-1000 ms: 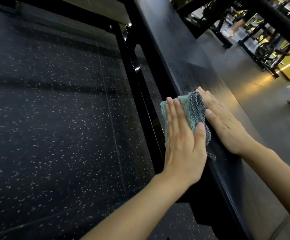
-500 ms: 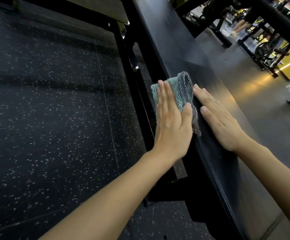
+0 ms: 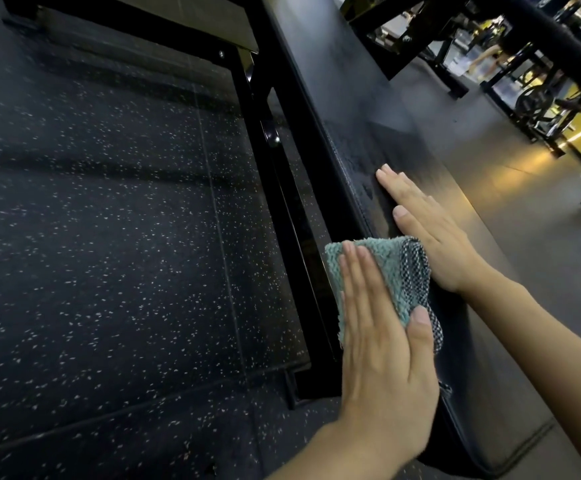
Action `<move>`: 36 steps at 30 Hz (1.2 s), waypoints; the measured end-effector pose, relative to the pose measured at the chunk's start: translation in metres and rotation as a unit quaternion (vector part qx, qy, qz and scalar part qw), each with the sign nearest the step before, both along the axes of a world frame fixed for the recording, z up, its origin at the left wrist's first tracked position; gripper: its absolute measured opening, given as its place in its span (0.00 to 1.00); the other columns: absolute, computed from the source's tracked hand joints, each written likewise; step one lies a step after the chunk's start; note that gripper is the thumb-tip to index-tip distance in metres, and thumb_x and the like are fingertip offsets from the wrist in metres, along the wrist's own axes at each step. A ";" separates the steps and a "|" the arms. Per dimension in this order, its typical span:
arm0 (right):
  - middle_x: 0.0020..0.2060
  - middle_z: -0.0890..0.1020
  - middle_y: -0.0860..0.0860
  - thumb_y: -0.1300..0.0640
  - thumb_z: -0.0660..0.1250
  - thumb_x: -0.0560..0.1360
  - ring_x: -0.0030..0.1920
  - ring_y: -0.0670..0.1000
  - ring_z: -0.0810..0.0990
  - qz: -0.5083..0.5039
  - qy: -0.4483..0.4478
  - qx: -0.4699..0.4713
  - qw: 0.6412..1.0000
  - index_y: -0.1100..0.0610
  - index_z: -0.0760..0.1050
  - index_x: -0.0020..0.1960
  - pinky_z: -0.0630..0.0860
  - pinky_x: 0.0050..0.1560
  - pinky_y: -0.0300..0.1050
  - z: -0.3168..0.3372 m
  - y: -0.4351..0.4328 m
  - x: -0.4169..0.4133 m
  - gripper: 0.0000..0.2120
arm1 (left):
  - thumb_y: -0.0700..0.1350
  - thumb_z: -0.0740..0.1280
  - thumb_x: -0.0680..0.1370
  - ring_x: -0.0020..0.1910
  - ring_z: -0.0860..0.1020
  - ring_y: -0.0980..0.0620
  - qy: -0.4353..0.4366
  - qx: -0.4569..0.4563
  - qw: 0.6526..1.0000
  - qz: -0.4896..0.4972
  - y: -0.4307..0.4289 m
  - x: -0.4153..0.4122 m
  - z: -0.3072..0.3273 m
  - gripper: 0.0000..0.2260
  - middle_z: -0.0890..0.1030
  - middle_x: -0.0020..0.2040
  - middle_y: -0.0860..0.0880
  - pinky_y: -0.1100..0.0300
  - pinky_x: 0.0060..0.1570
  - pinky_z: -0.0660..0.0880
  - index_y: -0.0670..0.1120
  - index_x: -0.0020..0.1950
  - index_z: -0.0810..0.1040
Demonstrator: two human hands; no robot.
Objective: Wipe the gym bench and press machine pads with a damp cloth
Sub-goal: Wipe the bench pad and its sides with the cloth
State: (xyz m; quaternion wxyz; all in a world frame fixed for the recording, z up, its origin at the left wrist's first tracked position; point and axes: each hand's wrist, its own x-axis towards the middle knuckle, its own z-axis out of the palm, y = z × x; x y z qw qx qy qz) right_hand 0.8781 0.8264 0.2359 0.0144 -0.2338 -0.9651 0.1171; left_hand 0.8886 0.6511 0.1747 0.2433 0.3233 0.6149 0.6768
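Head view, and the main worry for me is grip: the left hand [image 3: 386, 358] only presses the teal terry cloth [image 3: 396, 271] with its grey checked backing flat against the left long edge of the long black vinyl bench pad [image 3: 351, 81], close to the near end. Its fingers [image 3: 358, 271] are straight and held together, thumb laid on top, nothing curled round the fabric. So on a fast stroke the cloth could slide out from under the palm and drop onto the speckled black rubber floor [image 3: 91, 237], or snag on the black steel frame [image 3: 257, 109] right beside that edge. The right hand [image 3: 434, 233] lies flat on the pad's top just beside the cloth, fingers [image 3: 396, 188] straight and together, holding nothing. There's a damp patch [image 3: 361, 157] just ahead of it, and I reckon a palm braced on wet vinyl could skid or leave prints. The stitched seam along the edge looks easy to miss too. Count: one cloth, one pad, two hands, one frame. Gym machines [image 3: 538, 98] sit past the far right corner, too jumbled to count.
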 end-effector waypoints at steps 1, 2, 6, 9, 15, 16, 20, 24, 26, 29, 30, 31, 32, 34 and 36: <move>0.77 0.52 0.32 0.45 0.44 0.81 0.77 0.34 0.46 -0.001 0.001 -0.001 1.000 0.36 0.50 0.77 0.46 0.79 0.54 0.000 0.000 0.000 0.24 | 0.64 0.38 0.77 0.75 0.29 0.64 -0.001 -0.002 1.000 0.009 0.003 -0.002 0.002 0.32 0.25 0.75 0.63 0.62 0.75 0.34 0.53 0.72 0.25; 0.77 0.52 0.32 0.44 0.44 0.81 0.77 0.34 0.46 -0.001 0.002 -0.001 1.000 0.36 0.50 0.77 0.46 0.79 0.54 0.000 0.001 0.000 0.24 | 0.64 0.39 0.77 0.74 0.29 0.64 -0.005 -0.003 1.000 0.016 0.007 -0.004 0.003 0.32 0.25 0.75 0.62 0.61 0.76 0.34 0.53 0.72 0.26; 0.78 0.52 0.33 0.38 0.40 0.79 0.77 0.35 0.46 0.007 0.004 0.004 1.000 0.38 0.51 0.78 0.47 0.79 0.55 -0.001 0.002 0.002 0.28 | 0.61 0.44 0.80 0.74 0.29 0.65 -0.001 -0.002 0.999 0.045 0.025 -0.024 0.003 0.31 0.27 0.76 0.57 0.62 0.75 0.33 0.52 0.73 0.28; 0.77 0.52 0.32 0.36 0.40 0.78 0.77 0.33 0.46 0.002 0.003 -0.006 1.000 0.33 0.50 0.75 0.46 0.79 0.54 -0.001 0.002 0.000 0.26 | 0.56 0.46 0.80 0.75 0.30 0.64 -0.007 -0.002 0.998 0.057 0.038 -0.042 0.003 0.30 0.29 0.77 0.55 0.62 0.76 0.33 0.50 0.73 0.30; 0.76 0.52 0.30 0.37 0.40 0.78 0.76 0.32 0.45 0.006 0.003 -0.010 1.000 0.29 0.49 0.72 0.47 0.79 0.55 -0.002 0.003 -0.001 0.22 | 0.55 0.47 0.80 0.75 0.30 0.65 -0.004 -0.012 0.999 0.047 0.037 -0.045 0.005 0.30 0.30 0.77 0.55 0.62 0.76 0.33 0.51 0.73 0.29; 0.76 0.52 0.30 0.37 0.40 0.78 0.76 0.33 0.46 0.007 0.007 -0.011 1.000 0.29 0.49 0.72 0.47 0.79 0.55 -0.002 0.002 -0.001 0.22 | 0.55 0.47 0.80 0.74 0.30 0.65 -0.002 -0.013 0.999 0.045 0.035 -0.045 0.005 0.30 0.29 0.77 0.55 0.62 0.76 0.34 0.51 0.72 0.28; 0.76 0.52 0.30 0.36 0.40 0.78 0.77 0.33 0.46 0.003 0.011 -0.010 1.000 0.31 0.49 0.73 0.46 0.79 0.56 -0.002 0.000 -0.001 0.23 | 0.58 0.45 0.80 0.74 0.29 0.66 0.007 -0.015 0.999 0.039 0.031 -0.040 0.005 0.31 0.28 0.77 0.57 0.61 0.76 0.34 0.52 0.72 0.27; 0.75 0.49 0.28 0.34 0.38 0.76 0.76 0.33 0.45 0.009 0.008 -0.009 1.000 0.30 0.48 0.72 0.43 0.79 0.50 -0.003 -0.002 -0.001 0.24 | 0.57 0.45 0.80 0.73 0.28 0.67 0.004 -0.012 0.999 0.038 0.028 -0.035 0.005 0.31 0.27 0.76 0.58 0.61 0.76 0.34 0.52 0.72 0.27; 0.74 0.49 0.28 0.34 0.38 0.75 0.76 0.32 0.44 0.012 0.008 -0.010 1.000 0.30 0.48 0.72 0.42 0.78 0.48 -0.003 -0.001 -0.001 0.25 | 0.56 0.45 0.80 0.73 0.28 0.68 0.003 -0.007 0.999 0.037 0.026 -0.031 0.004 0.31 0.27 0.76 0.59 0.62 0.76 0.33 0.52 0.72 0.27; 0.75 0.50 0.29 0.34 0.39 0.76 0.77 0.33 0.45 0.021 0.012 -0.009 1.000 0.31 0.48 0.73 0.42 0.77 0.48 -0.004 0.000 0.000 0.26 | 0.57 0.45 0.79 0.71 0.27 0.69 0.001 -0.004 1.000 0.026 0.022 -0.024 0.004 0.30 0.26 0.75 0.60 0.64 0.75 0.32 0.53 0.71 0.26; 0.76 0.50 0.30 0.34 0.40 0.76 0.77 0.34 0.45 0.024 0.013 -0.008 1.000 0.31 0.48 0.73 0.42 0.77 0.49 -0.004 0.000 0.000 0.25 | 0.57 0.45 0.79 0.71 0.27 0.70 0.002 -0.003 1.000 0.023 0.019 -0.021 0.003 0.30 0.26 0.75 0.59 0.64 0.74 0.32 0.53 0.71 0.26; 0.76 0.50 0.30 0.34 0.40 0.76 0.77 0.34 0.45 0.027 0.013 -0.008 1.000 0.30 0.48 0.73 0.42 0.76 0.49 -0.004 0.000 0.000 0.25 | 0.57 0.45 0.79 0.71 0.27 0.70 0.004 -0.002 1.000 0.023 0.017 -0.018 0.003 0.30 0.26 0.76 0.59 0.64 0.74 0.32 0.53 0.71 0.26; 0.76 0.50 0.30 0.35 0.41 0.76 0.77 0.35 0.45 0.030 0.009 -0.009 0.999 0.30 0.47 0.72 0.42 0.76 0.50 -0.004 0.000 0.000 0.24 | 0.57 0.45 0.81 0.71 0.27 0.70 0.005 0.001 1.000 0.021 0.015 -0.014 0.002 0.29 0.26 0.76 0.59 0.64 0.74 0.31 0.53 0.71 0.26; 0.77 0.49 0.32 0.37 0.42 0.78 0.78 0.37 0.44 0.029 -0.004 -0.012 0.999 0.32 0.47 0.73 0.41 0.77 0.52 -0.003 0.000 0.000 0.23 | 0.55 0.47 0.84 0.71 0.27 0.70 0.002 0.002 1.000 0.013 0.009 -0.005 0.001 0.28 0.26 0.75 0.60 0.64 0.74 0.31 0.54 0.71 0.26; 0.78 0.49 0.33 0.39 0.43 0.79 0.78 0.37 0.44 0.030 -0.006 -0.011 0.999 0.33 0.47 0.74 0.41 0.77 0.53 -0.003 -0.002 0.003 0.24 | 0.52 0.48 0.85 0.71 0.27 0.70 0.003 0.007 1.000 0.008 0.002 0.006 0.000 0.29 0.26 0.75 0.60 0.64 0.74 0.31 0.53 0.71 0.26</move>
